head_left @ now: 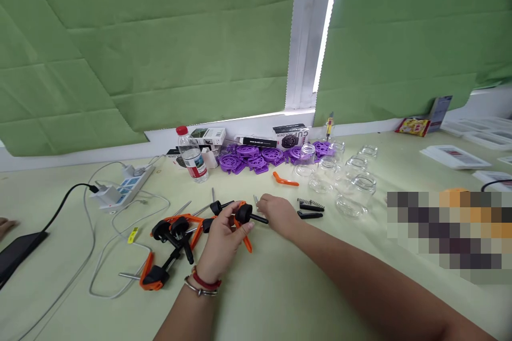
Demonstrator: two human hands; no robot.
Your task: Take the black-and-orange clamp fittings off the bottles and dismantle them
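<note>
My left hand (224, 237) is wrapped around a black-and-orange tool part (244, 214), with a round black body, a black rod pointing right and an orange strip hanging below. Just right of it, my right hand (278, 214) is closed low over the table, fingertips together beside a thin metal piece (256, 200); whether they grip it is hard to see. Left of my left hand lie several similar black-and-orange parts (152, 275) with metal rods. A black piece with a spring (311, 205) and a plain black piece (310, 214) rest right of my right hand.
Behind the hands are an orange curved piece (285, 179), purple plastic parts (258, 162), a water bottle (193, 157) and boxes (290, 137). Clear jars (356, 194) stand to the right. At left are a power strip (130, 186), white cables and another person's hand (7, 225).
</note>
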